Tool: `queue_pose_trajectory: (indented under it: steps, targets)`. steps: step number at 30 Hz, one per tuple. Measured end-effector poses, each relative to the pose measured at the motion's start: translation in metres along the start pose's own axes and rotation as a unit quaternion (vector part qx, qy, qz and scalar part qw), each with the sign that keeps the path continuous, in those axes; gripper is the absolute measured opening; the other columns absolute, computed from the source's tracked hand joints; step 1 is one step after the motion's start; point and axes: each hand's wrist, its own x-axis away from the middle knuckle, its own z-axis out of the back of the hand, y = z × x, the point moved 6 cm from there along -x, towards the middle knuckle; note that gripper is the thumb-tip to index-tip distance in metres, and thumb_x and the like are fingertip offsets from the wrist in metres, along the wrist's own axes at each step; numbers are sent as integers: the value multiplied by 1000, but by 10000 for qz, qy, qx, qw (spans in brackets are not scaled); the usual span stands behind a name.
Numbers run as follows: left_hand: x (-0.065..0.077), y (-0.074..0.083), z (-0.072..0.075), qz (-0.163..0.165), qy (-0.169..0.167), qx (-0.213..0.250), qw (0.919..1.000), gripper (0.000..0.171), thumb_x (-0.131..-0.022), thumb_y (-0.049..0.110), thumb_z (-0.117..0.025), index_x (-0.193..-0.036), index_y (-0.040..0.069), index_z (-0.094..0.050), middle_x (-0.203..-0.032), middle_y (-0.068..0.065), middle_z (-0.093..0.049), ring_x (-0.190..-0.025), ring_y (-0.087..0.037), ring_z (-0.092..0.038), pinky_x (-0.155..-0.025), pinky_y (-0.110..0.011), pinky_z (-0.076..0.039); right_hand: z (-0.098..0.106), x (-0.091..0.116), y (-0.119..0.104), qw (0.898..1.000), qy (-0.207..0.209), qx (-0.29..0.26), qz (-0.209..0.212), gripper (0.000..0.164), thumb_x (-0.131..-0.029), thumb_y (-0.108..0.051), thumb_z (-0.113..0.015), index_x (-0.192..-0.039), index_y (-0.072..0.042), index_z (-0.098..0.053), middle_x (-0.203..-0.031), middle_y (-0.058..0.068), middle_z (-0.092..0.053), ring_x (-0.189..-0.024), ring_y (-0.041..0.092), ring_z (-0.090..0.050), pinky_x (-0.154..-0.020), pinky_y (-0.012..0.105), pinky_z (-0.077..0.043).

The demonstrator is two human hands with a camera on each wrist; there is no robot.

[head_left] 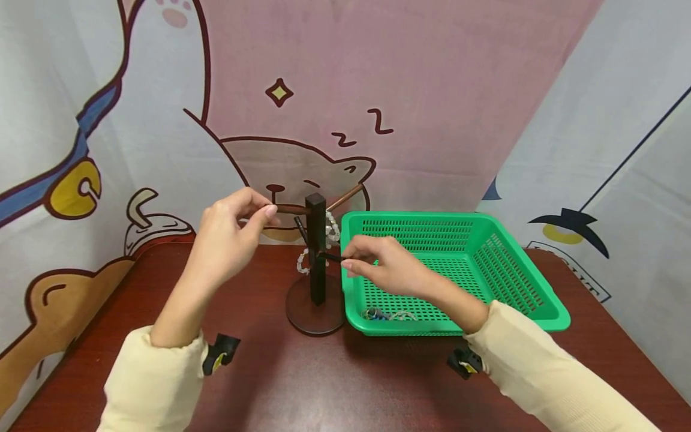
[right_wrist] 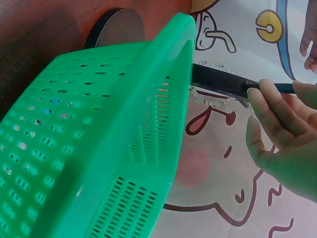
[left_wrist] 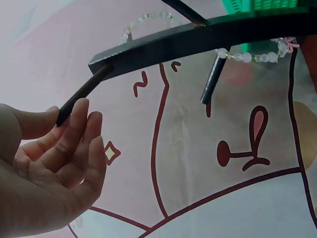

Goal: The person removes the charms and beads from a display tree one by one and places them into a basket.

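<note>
A dark wooden jewellery stand (head_left: 316, 240) rises upright from a round base (head_left: 302, 315), with several pegs sticking out. My left hand (head_left: 229, 237) pinches the end of the upper left peg (head_left: 291, 209) between thumb and fingers. Lower down, my right hand (head_left: 385, 264) pinches the tip of a dark peg (head_left: 330, 257) pointing right. One clear beaded bracelet (head_left: 332, 228) hangs from the upper back peg. Another bracelet (head_left: 303, 262), pale and beaded, hangs at the lower back left, and its pink tassel-like bit shows in the left wrist view. No bracelet shows on the two pinched pegs.
A green plastic basket (head_left: 513, 258) stands right of the stand, its left wall close to the base. Several beaded bracelets (head_left: 383, 314) lie in its front left corner. The reddish-brown table (head_left: 324, 384) meets a cartoon-printed cloth (head_left: 432, 90) behind.
</note>
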Motion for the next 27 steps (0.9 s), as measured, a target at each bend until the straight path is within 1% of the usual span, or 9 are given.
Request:
queue_pose_trajectory:
  steps: [6, 9, 12, 16, 23, 27]
  targets:
    - [-3, -5, 4, 100, -235, -82, 9996, 13, -93, 13, -54, -91, 4, -63, -79, -9, -69, -73, -19, -59, -60, -28, -38, -7, -1, -4, 9997, -106, -148, 159, 5, -90, -6, -57, -86, -7, -60, -76, 4, -64, -71, 23, -61, -67, 30, -48]
    - [-6, -7, 5, 113, -346, -121, 9993, 14, -93, 14, -53, -92, 4, -62, -80, -10, -69, -77, -19, -59, -63, -31, -37, -10, -2, -5, 9996, -150, -162, 195, 6, -90, -6, -57, -85, -8, -61, -76, 0, -64, -72, 22, -63, -68, 29, -48]
    - [-8, -9, 6, 99, -423, -131, 9990, 15, -94, 15, -52, -92, 4, -63, -80, -9, -68, -78, -19, -59, -64, -31, -37, -12, -3, -6, 9995, -173, -150, 200, 6, -90, -7, -57, -86, -8, -61, -76, -4, -63, -72, 21, -63, -67, 28, -48]
    - [-10, -13, 7, 76, -523, -144, 9985, 15, -94, 15, -52, -92, 5, -63, -79, -7, -68, -74, -17, -55, -61, -30, -35, -14, -5, -7, 9995, -173, -137, 237, 6, -90, -8, -57, -85, -8, -61, -75, -4, -61, -72, 21, -62, -66, 28, -47]
    - [-13, -17, 8, 86, -645, -128, 9978, 17, -95, 18, -51, -93, 6, -63, -82, -7, -67, -67, -17, -48, -59, -29, -34, -18, -8, -12, 9990, -142, -115, 397, 8, -89, -8, -59, -81, -9, -60, -72, -6, -60, -68, 21, -58, -62, 26, -44]
    - [-16, -20, 7, 137, -727, -135, 9972, 17, -95, 19, -50, -95, 7, -63, -82, -7, -67, -57, -17, -44, -55, -29, -34, -20, -9, -15, 9988, -181, -76, 446, 8, -89, -9, -60, -80, -10, -60, -72, -6, -61, -66, 13, -57, -62, 27, -44]
